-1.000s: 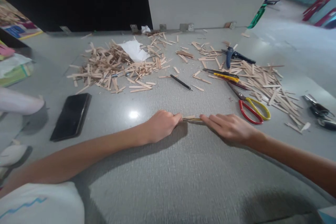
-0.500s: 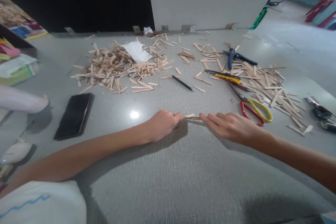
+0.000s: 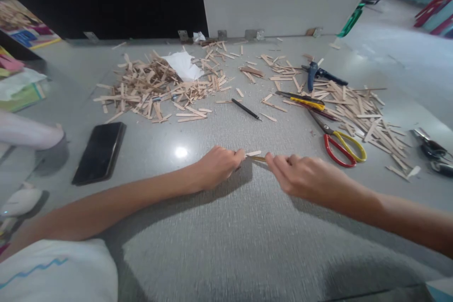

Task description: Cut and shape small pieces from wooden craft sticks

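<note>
My left hand (image 3: 223,166) is closed around a pale wooden stick (image 3: 254,153), whose end sticks out to the right past the thumb. In my right hand (image 3: 295,172) is a thin, dull-gold strip-like tool (image 3: 257,158); its kind is too small to make out. Its tip lies against or just below the stick, close to my left thumb. Both hands are low over the grey table (image 3: 198,245), fingers pinched. Beyond them lies a black pen (image 3: 246,109). Scissors (image 3: 341,144) with red and yellow handles rest right of my right hand.
Wooden sticks (image 3: 141,85) are heaped at the back left, with white tissue (image 3: 183,66) on top; more sticks (image 3: 364,113) lie right. Near them are a yellow-black cutter (image 3: 300,100) and dark-blue pliers-like tool (image 3: 313,75). A phone (image 3: 99,153) lies left. A panel (image 3: 283,0) borders the back.
My right hand has shifted slightly left, and its strip-like tool now slants down to the right. The stick end tilts a little differently. My left hand stays nearly in place.
</note>
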Available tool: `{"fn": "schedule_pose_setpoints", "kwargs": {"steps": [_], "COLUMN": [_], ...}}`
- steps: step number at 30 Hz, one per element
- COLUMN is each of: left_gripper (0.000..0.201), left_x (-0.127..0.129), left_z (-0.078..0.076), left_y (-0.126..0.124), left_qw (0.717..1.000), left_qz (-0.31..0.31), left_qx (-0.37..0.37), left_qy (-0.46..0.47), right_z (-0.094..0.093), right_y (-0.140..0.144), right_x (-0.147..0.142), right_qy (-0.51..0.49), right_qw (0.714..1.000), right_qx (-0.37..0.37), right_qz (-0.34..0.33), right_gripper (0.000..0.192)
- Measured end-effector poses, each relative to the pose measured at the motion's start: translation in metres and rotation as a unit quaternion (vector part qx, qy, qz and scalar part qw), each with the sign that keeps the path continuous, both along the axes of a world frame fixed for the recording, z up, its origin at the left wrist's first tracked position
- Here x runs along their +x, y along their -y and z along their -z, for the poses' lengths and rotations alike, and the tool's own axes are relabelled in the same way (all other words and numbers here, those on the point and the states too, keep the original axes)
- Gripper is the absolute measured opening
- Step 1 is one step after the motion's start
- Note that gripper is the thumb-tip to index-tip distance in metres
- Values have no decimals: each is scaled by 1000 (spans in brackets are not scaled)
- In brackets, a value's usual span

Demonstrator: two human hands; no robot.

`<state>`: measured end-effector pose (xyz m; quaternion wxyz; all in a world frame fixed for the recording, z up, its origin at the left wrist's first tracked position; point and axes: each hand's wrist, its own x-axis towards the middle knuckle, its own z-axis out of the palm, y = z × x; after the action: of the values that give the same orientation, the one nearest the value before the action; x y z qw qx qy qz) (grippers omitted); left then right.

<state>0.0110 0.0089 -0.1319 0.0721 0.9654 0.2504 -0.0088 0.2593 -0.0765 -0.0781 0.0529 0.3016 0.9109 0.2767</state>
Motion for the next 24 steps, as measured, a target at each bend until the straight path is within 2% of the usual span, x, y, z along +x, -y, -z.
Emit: {"fn": "schedule_pose_setpoints", "kwargs": {"steps": [4, 6, 8, 11, 14, 17, 20, 24], "left_gripper": [23, 23, 22, 24, 28, 29, 32, 40], "left_x": [1, 1, 1, 0, -1, -1, 1, 3], "left_z": [-2, -2, -1, 1, 4, 6, 8, 10], "left_y": [-1, -1, -1, -1, -2, -2, -2, -1], "left_qw": [1000, 1000, 1000, 1000, 999, 999, 998, 994], "left_qz": [6, 8, 7, 2, -1, -1, -18, -58], "left_qx": [3, 3, 1, -2, -7, -12, -14, -26], "left_qy": [4, 7, 12, 23, 36, 49, 61, 86], "right_z": [23, 29, 27, 16, 12, 22, 33, 36], "right_y": [-32, -39, -33, -11, 0, -12, -28, -30], "right_x": [37, 45, 38, 14, 4, 19, 36, 36], "right_qy": [-27, -42, -32, -21, -56, -68, -66, -56], "right_qw": [996, 994, 996, 1000, 997, 997, 996, 996], "right_qx": [-53, -58, -44, -18, -30, -41, -1, 42], "right_qz": [-66, -81, -68, -8, 37, -10, -67, -55], "right_gripper": [44, 44, 45, 42, 40, 41, 43, 38]}}
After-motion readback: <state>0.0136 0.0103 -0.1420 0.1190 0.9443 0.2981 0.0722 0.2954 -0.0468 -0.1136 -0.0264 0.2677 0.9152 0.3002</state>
